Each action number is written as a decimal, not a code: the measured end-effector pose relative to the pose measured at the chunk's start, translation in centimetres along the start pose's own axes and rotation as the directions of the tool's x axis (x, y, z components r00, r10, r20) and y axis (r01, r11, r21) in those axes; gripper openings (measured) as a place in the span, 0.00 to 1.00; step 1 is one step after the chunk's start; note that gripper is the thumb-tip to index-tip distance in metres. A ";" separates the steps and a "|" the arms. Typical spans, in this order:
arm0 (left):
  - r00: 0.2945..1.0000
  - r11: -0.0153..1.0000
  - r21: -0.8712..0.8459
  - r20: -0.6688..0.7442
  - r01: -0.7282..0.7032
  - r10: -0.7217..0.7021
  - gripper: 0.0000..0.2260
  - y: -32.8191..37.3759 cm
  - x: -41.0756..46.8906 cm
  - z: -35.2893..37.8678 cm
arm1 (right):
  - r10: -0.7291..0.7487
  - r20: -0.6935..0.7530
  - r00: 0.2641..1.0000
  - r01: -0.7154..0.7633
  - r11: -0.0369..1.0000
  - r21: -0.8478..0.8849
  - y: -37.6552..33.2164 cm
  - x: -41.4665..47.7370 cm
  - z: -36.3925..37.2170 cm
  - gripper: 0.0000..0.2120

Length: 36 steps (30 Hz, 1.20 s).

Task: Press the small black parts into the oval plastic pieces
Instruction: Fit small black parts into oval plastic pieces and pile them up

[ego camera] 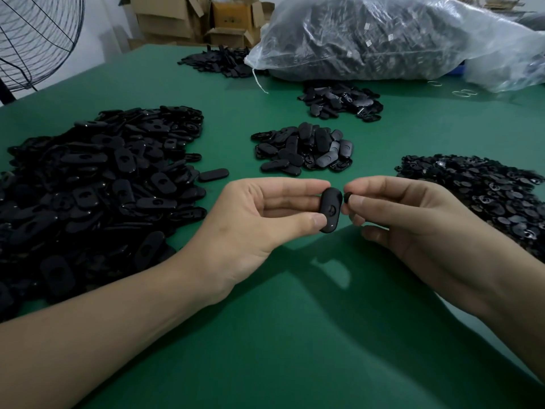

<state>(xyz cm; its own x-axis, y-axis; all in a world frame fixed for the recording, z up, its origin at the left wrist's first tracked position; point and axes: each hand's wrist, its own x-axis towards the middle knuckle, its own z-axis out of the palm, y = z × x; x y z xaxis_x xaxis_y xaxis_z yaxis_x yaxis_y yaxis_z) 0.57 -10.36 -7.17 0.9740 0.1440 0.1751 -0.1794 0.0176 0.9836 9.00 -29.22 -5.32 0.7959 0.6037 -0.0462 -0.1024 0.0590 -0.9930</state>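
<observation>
Head feed, both hands raised over the green table (295, 335), close to centre and not resting on it. Left hand (265, 219) pinches an oval plastic piece (330, 209) — thumb at its lower end, index finger across its upper end, the piece standing roughly upright with its recessed face turned toward me. Right hand (413, 214) pinches a small black part (348, 197) between thumb and index fingertip, the other fingers curled loosely below. The part sits just beside the upper right edge of the oval piece; I cannot tell from here whether the two touch, and it is not seated in the recess. The fingertips of the two hands are near each other, with the oval piece between them. Around them on the table: a big heap of oval pieces (88, 187) to the left, with a lone oval (213, 175) lying flat just off its right edge; a smaller pile of ovals (303, 149) straight beyond the hands; another pile (342, 101) farther back; a spread of thin black parts (483, 190) on the right, beyond the right hand. At the far edge — a clear plastic bag (398, 36) stuffed with dark pieces, lying on its side, and a flat scatter of black pieces (218, 62) to its left. Off the table I note a wire-guard fan (35, 39) at far left and open cardboard boxes (206, 19) behind
</observation>
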 end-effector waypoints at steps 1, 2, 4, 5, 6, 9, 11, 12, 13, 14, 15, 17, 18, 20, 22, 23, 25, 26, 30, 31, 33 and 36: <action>1.000 1.000 -0.005 0.000 -0.003 0.003 0.16 0.0 0.0 0.0 | -0.011 -0.004 1.000 0.011 1.000 -0.012 -0.1 0.0 0.0 0.15; 1.000 1.000 -0.016 0.001 -0.005 0.005 0.16 0.0 0.0 0.0 | -0.024 -0.007 1.000 0.024 0.999 -0.026 -0.1 -0.1 0.1 0.14; 1.000 0.999 -0.038 0.001 -0.004 0.004 0.14 0.0 0.0 0.0 | -0.051 -0.009 0.999 0.050 0.997 -0.057 -0.2 -0.2 0.1 0.15; 1.000 0.999 -0.042 -0.002 -0.004 0.004 0.14 -0.1 0.0 0.0 | -0.063 -0.009 0.998 0.062 0.995 -0.074 -0.3 -0.2 0.2 0.15; 1.000 0.999 -0.037 -0.007 -0.001 0.001 0.13 -0.1 0.0 0.0 | -0.075 -0.013 0.997 0.073 0.993 -0.094 -0.3 -0.3 0.2 0.15; 1.000 1.000 0.018 -0.006 0.011 -0.011 0.10 -0.2 0.0 -0.1 | -0.112 -0.026 0.993 0.107 0.984 -0.142 -0.3 -0.3 0.2 0.15; 1.000 1.000 0.022 -0.014 0.020 -0.020 0.09 -0.3 -0.1 -0.1 | -0.134 -0.023 0.991 0.128 0.979 -0.158 -0.4 -0.4 0.2 0.15; 0.999 1.000 0.016 -0.027 0.022 -0.021 0.09 -0.3 -0.1 -0.1 | -0.140 -0.025 0.990 0.134 0.977 -0.165 -0.4 -0.4 0.2 0.14; 0.999 1.000 0.012 -0.041 0.019 -0.019 0.08 -0.2 -0.1 -0.1 | -0.144 -0.027 0.989 0.137 0.976 -0.171 -0.4 -0.4 0.2 0.14; 0.998 1.000 0.011 -0.057 0.013 -0.012 0.08 -0.2 -0.1 -0.1 | -0.148 -0.028 0.989 0.141 0.975 -0.174 -0.5 -0.4 0.2 0.13; 0.997 1.000 0.013 -0.073 0.003 -0.002 0.09 -0.3 -0.1 0.0 | -0.156 -0.030 0.987 0.148 0.973 -0.177 -0.5 -0.4 0.2 0.12; 0.995 0.999 0.029 -0.095 -0.018 0.021 0.09 -0.4 0.0 0.0 | -0.176 -0.034 0.984 0.167 0.970 -0.179 -0.5 -0.5 0.3 0.11; 0.995 0.999 0.044 -0.096 -0.028 0.032 0.10 -0.5 0.0 0.1 | -0.187 -0.038 0.982 0.177 0.967 -0.184 -0.6 -0.5 0.5 0.10; 0.996 0.996 0.080 -0.079 -0.042 0.048 0.11 -0.7 -0.1 0.2 | -0.221 -0.043 0.974 0.206 0.953 -0.224 -0.6 -0.7 0.7 0.08; 0.996 0.991 0.123 -0.057 -0.055 0.062 0.14 -0.7 -0.2 0.3 | -0.249 -0.045 0.967 0.227 0.931 -0.288 -0.6 -0.8 0.9 0.07; 0.996 0.986 0.156 -0.051 -0.064 0.073 0.15 -0.6 -0.2 0.3 | -0.265 -0.050 0.963 0.235 0.916 -0.324 -0.5 -0.8 1.0 0.06; 0.994 0.970 0.228 -0.047 -0.082 0.095 0.16 -0.4 -0.3 0.3 | -0.305 -0.052 0.951 0.260 0.879 -0.400 -0.4 -0.9 1.0 0.04; 0.993 0.964 0.252 -0.046 -0.089 0.104 0.17 -0.2 -0.3 0.3 | -0.328 -0.049 0.944 0.275 0.857 -0.437 -0.4 -0.8 1.0 0.04; 0.992 0.958 0.274 -0.058 -0.089 0.109 0.17 0.1 -0.5 0.5 | -0.387 -0.054 0.921 0.286 0.761 -0.583 -0.4 -1.0 1.1 0.04; 0.992 0.958 0.274 -0.062 -0.086 0.106 0.18 0.1 -0.6 0.5 | -0.396 -0.060 0.916 0.280 0.739 -0.613 -0.3 -1.0 1.1 0.04; 0.992 0.959 0.274 -0.078 -0.070 0.095 0.17 0.1 -0.6 0.6 | -0.413 -0.054 0.909 0.284 0.709 -0.646 -0.3 -1.0 1.2 0.03; 0.993 0.967 0.252 -0.094 -0.046 0.072 0.17 0.2 -0.5 0.6 | -0.423 -0.031 0.906 0.298 0.686 -0.664 -0.3 -1.1 1.4 0.02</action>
<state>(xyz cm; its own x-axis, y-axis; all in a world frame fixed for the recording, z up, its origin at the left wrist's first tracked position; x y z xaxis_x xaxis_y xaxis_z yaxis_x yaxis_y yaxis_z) 0.10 -11.07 -7.09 0.9412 0.2371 0.2406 -0.1836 -0.2387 0.9536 7.31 -28.78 -4.85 0.7824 0.4973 0.3749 0.5631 -0.3076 -0.7670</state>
